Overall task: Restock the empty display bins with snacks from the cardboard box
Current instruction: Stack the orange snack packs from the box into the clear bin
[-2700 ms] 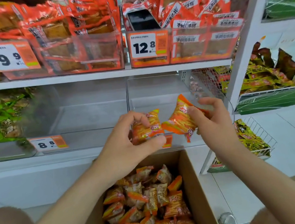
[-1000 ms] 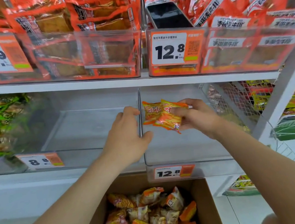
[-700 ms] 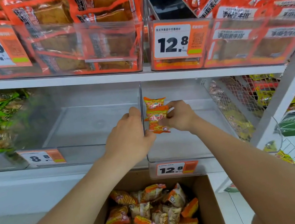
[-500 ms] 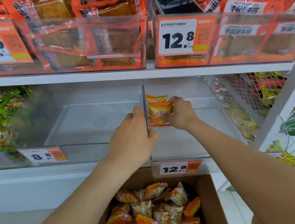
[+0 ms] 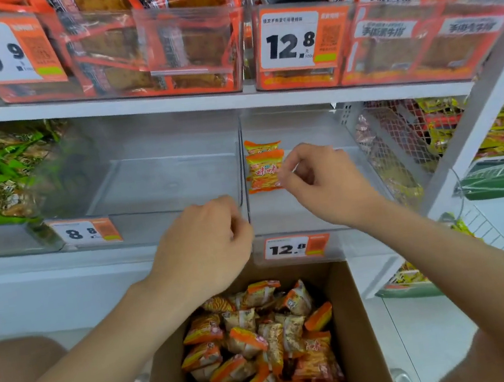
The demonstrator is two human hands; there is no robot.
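right hand [image 5: 317, 181] curled, thumb and forefinger pinching the right edge of the front snack packet [image 5: 265, 172], upright against the left wall of the right-hand bin [image 5: 283, 212]. second packet [image 5: 261, 145] stood just behind. left hand [image 5: 207, 249] curled at the bin's front edge above the cardboard box [image 5: 350, 322]; grip couldn't be told.

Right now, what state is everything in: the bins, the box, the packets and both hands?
left clear bin: empty.
right clear bin: holds only two packets.
front snack packet: upright against the bin's left wall.
rear snack packet: upright behind it.
cardboard box: open, full of packets.
right hand: seems to pinch the front packet's edge.
left hand: fingers curled; grip hidden.
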